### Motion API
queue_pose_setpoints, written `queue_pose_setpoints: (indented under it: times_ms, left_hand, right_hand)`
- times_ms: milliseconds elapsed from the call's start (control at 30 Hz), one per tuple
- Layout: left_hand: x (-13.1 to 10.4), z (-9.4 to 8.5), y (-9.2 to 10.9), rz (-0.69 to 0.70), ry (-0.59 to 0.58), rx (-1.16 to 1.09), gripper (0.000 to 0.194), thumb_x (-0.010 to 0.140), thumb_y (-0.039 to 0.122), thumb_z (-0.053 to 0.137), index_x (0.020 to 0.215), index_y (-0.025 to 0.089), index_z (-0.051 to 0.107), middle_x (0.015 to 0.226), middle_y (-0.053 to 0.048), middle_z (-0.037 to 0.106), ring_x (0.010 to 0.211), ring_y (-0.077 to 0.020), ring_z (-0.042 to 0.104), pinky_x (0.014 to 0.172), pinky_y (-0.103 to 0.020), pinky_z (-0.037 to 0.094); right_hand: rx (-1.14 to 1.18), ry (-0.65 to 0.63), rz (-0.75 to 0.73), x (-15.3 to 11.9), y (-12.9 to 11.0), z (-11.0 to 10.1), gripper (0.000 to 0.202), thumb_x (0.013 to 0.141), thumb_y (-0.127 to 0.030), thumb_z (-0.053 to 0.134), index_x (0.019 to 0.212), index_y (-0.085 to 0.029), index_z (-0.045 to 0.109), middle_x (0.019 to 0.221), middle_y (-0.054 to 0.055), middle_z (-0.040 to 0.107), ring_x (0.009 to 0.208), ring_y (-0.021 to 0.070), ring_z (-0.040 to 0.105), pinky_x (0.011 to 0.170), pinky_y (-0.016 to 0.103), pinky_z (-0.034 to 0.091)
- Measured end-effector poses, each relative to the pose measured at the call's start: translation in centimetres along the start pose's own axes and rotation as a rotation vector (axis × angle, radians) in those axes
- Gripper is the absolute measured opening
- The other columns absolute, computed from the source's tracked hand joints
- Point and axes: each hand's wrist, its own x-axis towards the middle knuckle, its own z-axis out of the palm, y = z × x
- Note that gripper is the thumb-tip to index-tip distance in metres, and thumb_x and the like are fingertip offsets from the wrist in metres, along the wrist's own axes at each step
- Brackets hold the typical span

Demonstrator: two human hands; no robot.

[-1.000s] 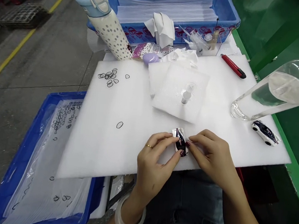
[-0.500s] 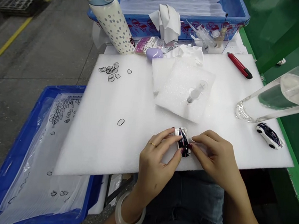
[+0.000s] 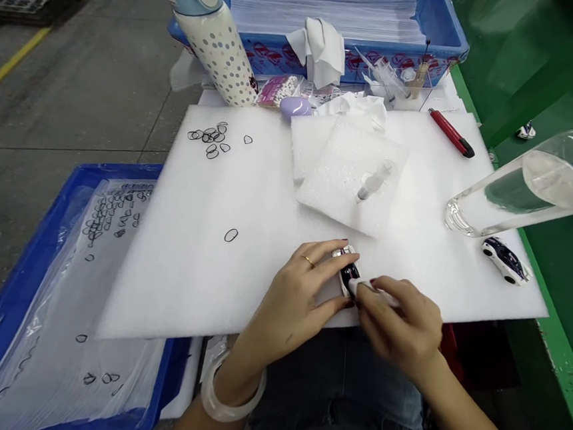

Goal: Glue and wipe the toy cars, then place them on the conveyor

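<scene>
A small white and dark blue toy car (image 3: 349, 273) rests on the white foam sheet (image 3: 176, 265) near its front edge. The fingers and thumb of my left hand (image 3: 304, 290) grip it at its two ends. My right hand (image 3: 402, 319) pinches a small white piece (image 3: 360, 287), perhaps a wipe or swab, against the car's near right side. Part of the car is hidden by my fingers. A second toy car (image 3: 507, 261) lies at the sheet's right. Several thin black rings (image 3: 213, 138) are at the upper left, and one ring (image 3: 231, 235) lies nearer.
Behind stand a polka-dot bottle (image 3: 220, 55), a blue bin (image 3: 351, 53) and a clear box of small tools (image 3: 402, 94). A red cutter (image 3: 451, 132) and a clear water vessel (image 3: 514, 188) are at the right. Small foam pads (image 3: 330, 178) lie mid-sheet; a blue tray (image 3: 57, 201) sits lower left.
My right hand has turned and shifted slightly left and down, bringing the white piece onto the car. My left fingers have moved to the car's ends. The whole view has shifted slightly.
</scene>
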Motion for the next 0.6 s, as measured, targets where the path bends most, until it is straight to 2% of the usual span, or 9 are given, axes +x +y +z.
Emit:
queue_pose_setpoints:
  times_ms: [67, 167, 233, 267, 333, 400, 433, 533, 600]
  left_hand:
    - [-0.1, 0.4, -0.2, -0.008, 0.051, 0.016, 0.055, 0.082, 0.014, 0.076, 0.133, 0.026, 0.06, 0.139, -0.005, 0.061, 0.128, -0.0247, 0.057, 0.108, -0.045, 0.054]
    - [-0.4, 1.3, -0.1, -0.009, 0.114, 0.047, 0.055, 0.079, 0.018, 0.081, 0.13, 0.025, 0.062, 0.134, -0.006, 0.063, 0.122, -0.0263, 0.06, 0.101, -0.045, 0.058]
    - [-0.6, 1.5, -0.2, -0.006, 0.141, 0.058, 0.053, 0.078, 0.022, 0.083, 0.128, 0.025, 0.063, 0.133, -0.006, 0.064, 0.119, -0.0264, 0.061, 0.097, -0.045, 0.06]
    - [-0.7, 1.4, -0.2, -0.004, 0.146, 0.056, 0.055, 0.078, 0.026, 0.084, 0.129, 0.026, 0.063, 0.134, -0.007, 0.064, 0.119, -0.027, 0.061, 0.098, -0.045, 0.059]
    - [-0.8, 1.1, -0.5, -0.012, 0.154, 0.016, 0.068, 0.075, 0.043, 0.086, 0.135, 0.027, 0.059, 0.139, -0.008, 0.061, 0.124, -0.0296, 0.059, 0.101, -0.049, 0.057]
    - [-1.1, 0.7, -0.9, -0.033, 0.197, -0.081, 0.08, 0.073, 0.061, 0.08, 0.141, 0.029, 0.055, 0.141, -0.01, 0.059, 0.127, -0.0308, 0.058, 0.102, -0.049, 0.056]
    - [-1.3, 0.5, -1.1, -0.051, 0.237, -0.139, 0.079, 0.075, 0.065, 0.076, 0.142, 0.029, 0.054, 0.14, -0.01, 0.059, 0.127, -0.0299, 0.058, 0.101, -0.046, 0.057]
    - [-1.9, 0.4, -1.4, -0.132, 0.338, -0.233, 0.05, 0.091, 0.055, 0.064, 0.135, 0.032, 0.06, 0.132, -0.006, 0.063, 0.122, -0.0246, 0.061, 0.095, -0.036, 0.058]
    - [-2.1, 0.6, -1.2, -0.2, 0.348, -0.193, 0.034, 0.095, 0.045, 0.063, 0.126, 0.034, 0.066, 0.13, -0.003, 0.065, 0.12, -0.0237, 0.062, 0.097, -0.037, 0.055]
  right_hand:
    - [-0.068, -0.034, -0.012, 0.0, 0.0, -0.3, 0.012, 0.093, -0.015, 0.063, 0.103, -0.018, 0.069, 0.089, 0.006, 0.069, 0.064, 0.0129, 0.061, 0.055, 0.025, 0.049]
    - [-0.137, 0.036, 0.162, 0.8, 1.6, -1.9, 0.015, 0.092, -0.014, 0.065, 0.104, -0.02, 0.072, 0.088, 0.005, 0.069, 0.066, 0.013, 0.062, 0.057, 0.024, 0.048]
    - [-0.198, 0.059, 0.223, 1.8, 3.0, -2.9, 0.019, 0.092, -0.015, 0.063, 0.108, -0.021, 0.072, 0.094, 0.007, 0.071, 0.077, 0.0183, 0.066, 0.066, 0.03, 0.051]
    - [-0.236, 0.028, 0.23, 2.2, 3.3, -3.0, 0.021, 0.093, -0.016, 0.061, 0.11, -0.021, 0.072, 0.101, 0.01, 0.072, 0.086, 0.0231, 0.067, 0.073, 0.036, 0.052]
    - [-0.277, -0.079, 0.228, 2.8, 2.7, -2.4, 0.026, 0.093, -0.022, 0.059, 0.116, -0.02, 0.071, 0.111, 0.014, 0.072, 0.098, 0.0316, 0.065, 0.083, 0.047, 0.05]
    - [-0.215, -0.168, 0.236, 3.0, 0.7, -0.9, 0.037, 0.093, -0.029, 0.061, 0.128, -0.017, 0.065, 0.109, 0.016, 0.072, 0.097, 0.033, 0.064, 0.083, 0.05, 0.049]
    - [-0.156, -0.192, 0.236, 3.0, -0.6, -0.1, 0.043, 0.093, -0.031, 0.06, 0.134, -0.015, 0.061, 0.104, 0.015, 0.073, 0.092, 0.0315, 0.064, 0.081, 0.048, 0.049]
    - [-0.029, -0.228, 0.234, 2.2, -2.4, 0.5, 0.051, 0.095, -0.027, 0.055, 0.144, -0.015, 0.049, 0.097, 0.012, 0.073, 0.084, 0.0274, 0.065, 0.073, 0.042, 0.051]
    - [-0.06, -0.144, 0.332, 0.7, -0.5, -1.9, 0.051, 0.094, -0.025, 0.055, 0.145, -0.02, 0.049, 0.103, 0.011, 0.073, 0.086, 0.026, 0.066, 0.076, 0.042, 0.053]
